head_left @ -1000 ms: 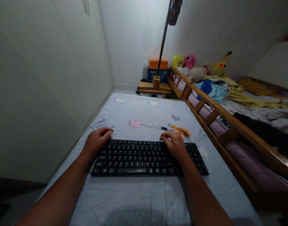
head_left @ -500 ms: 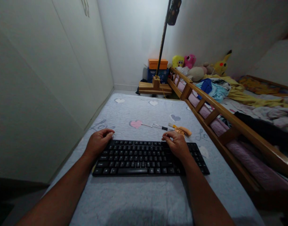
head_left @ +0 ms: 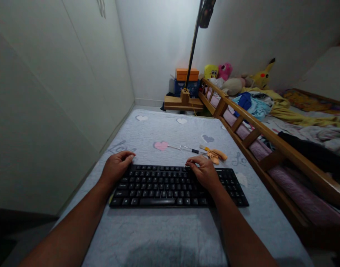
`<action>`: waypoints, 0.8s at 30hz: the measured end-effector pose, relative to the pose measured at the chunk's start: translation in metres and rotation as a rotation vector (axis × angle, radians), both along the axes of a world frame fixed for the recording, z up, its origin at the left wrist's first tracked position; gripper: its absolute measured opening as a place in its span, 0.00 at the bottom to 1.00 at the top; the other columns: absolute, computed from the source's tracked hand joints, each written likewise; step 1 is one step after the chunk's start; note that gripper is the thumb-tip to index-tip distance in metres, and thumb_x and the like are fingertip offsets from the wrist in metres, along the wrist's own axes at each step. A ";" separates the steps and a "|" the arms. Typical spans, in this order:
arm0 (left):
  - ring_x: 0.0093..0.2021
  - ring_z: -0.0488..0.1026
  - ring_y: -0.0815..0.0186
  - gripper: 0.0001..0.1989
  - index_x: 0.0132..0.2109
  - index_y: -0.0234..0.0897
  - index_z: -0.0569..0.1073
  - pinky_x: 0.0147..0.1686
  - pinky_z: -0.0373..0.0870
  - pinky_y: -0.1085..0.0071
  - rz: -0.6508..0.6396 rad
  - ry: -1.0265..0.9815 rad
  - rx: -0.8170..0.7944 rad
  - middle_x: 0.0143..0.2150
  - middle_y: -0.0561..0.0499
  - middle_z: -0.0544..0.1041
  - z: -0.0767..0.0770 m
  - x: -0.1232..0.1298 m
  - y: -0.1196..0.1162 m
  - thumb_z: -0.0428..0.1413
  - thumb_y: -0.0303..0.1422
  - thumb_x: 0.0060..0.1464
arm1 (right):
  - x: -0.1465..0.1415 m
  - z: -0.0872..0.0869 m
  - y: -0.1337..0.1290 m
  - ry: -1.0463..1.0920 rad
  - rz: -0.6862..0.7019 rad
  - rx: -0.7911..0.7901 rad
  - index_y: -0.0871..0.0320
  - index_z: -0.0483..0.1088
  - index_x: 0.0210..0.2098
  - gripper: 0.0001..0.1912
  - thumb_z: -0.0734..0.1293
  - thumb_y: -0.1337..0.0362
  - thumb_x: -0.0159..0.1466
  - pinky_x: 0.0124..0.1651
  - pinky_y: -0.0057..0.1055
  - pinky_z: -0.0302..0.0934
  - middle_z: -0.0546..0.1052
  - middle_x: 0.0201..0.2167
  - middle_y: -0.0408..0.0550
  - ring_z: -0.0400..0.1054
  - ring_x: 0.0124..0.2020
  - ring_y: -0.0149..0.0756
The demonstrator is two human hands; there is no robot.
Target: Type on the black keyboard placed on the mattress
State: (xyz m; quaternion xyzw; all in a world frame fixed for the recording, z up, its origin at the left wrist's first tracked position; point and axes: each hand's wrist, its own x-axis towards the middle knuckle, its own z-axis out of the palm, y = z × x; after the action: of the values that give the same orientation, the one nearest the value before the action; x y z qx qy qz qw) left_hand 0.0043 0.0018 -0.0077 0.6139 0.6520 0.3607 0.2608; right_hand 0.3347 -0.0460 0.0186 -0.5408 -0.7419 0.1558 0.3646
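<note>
A black keyboard (head_left: 159,193) lies flat across the cloth-covered surface, its space bar towards me. My left hand (head_left: 116,168) rests at its upper left corner, thumb and fingers curled together; whether anything is between them is hidden. Over the right part of the keyboard is my right hand (head_left: 202,170), fingertips pinched at the back edge above the top key row. Anything in that pinch is too small to make out. Beyond the right hand lie a thin metal tool with a dark handle (head_left: 195,151), a small brush (head_left: 204,147) and an orange cloth (head_left: 216,155).
The pale blue quilted cover (head_left: 159,237) has hearts printed on it. A wooden bed rail (head_left: 253,128) runs along the right, with plush toys and bedding behind it. White cabinet doors (head_left: 61,104) flank the left; a lamp stand (head_left: 184,98) stands at the back.
My right hand has slid a little left along the keyboard's back edge, uncovering more of the number keys and the orange cloth. My left hand stays at the corner.
</note>
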 end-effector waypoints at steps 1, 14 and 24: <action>0.34 0.76 0.60 0.19 0.37 0.36 0.79 0.36 0.69 0.69 0.000 -0.004 -0.001 0.32 0.50 0.81 0.000 0.000 0.000 0.54 0.46 0.47 | -0.001 0.000 0.000 0.002 0.003 0.001 0.56 0.77 0.32 0.07 0.66 0.69 0.62 0.43 0.35 0.62 0.80 0.31 0.48 0.72 0.37 0.41; 0.36 0.76 0.59 0.19 0.38 0.37 0.79 0.39 0.69 0.68 -0.048 0.038 -0.012 0.34 0.50 0.81 -0.003 -0.003 0.002 0.52 0.45 0.49 | 0.016 0.007 -0.001 -0.049 -0.063 -0.002 0.55 0.76 0.29 0.08 0.65 0.68 0.62 0.42 0.36 0.61 0.80 0.30 0.46 0.72 0.35 0.40; 0.36 0.76 0.59 0.20 0.38 0.36 0.79 0.38 0.67 0.68 -0.047 0.051 -0.019 0.34 0.50 0.81 -0.001 -0.002 0.001 0.53 0.46 0.48 | 0.007 0.003 -0.002 -0.059 -0.018 0.013 0.56 0.77 0.32 0.08 0.65 0.67 0.63 0.43 0.36 0.61 0.79 0.31 0.48 0.71 0.37 0.41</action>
State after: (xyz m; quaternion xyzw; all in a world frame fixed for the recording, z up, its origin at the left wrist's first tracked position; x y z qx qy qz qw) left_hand 0.0027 0.0030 -0.0087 0.6355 0.6473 0.3325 0.2580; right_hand 0.3412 -0.0482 0.0212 -0.5494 -0.7485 0.1318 0.3472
